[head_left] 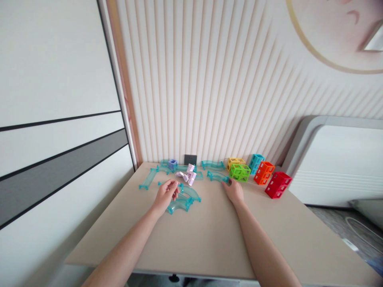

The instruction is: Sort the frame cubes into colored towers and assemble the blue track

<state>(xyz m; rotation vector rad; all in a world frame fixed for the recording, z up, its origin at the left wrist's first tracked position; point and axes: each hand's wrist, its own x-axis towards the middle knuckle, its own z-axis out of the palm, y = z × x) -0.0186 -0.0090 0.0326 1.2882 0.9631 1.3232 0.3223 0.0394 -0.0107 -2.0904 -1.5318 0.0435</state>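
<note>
My left hand (165, 194) is curled, its fingertips pinched on a clear teal curved track piece (183, 198) lying on the beige table (209, 235). My right hand (233, 190) reaches to the end of another teal track piece (217, 176), fingers closed on it beside a green frame cube (239, 172). Small lilac blocks (188, 175) lie in a loose heap between the hands, further back.
More teal track pieces (149, 179) lie along the back left, with a small blue-violet cube (172, 163). Yellow (234, 162), cyan (256, 162), orange (264, 172) and red (278, 184) frame cubes stand back right. A ribbed wall and a dark socket (190, 159) lie behind.
</note>
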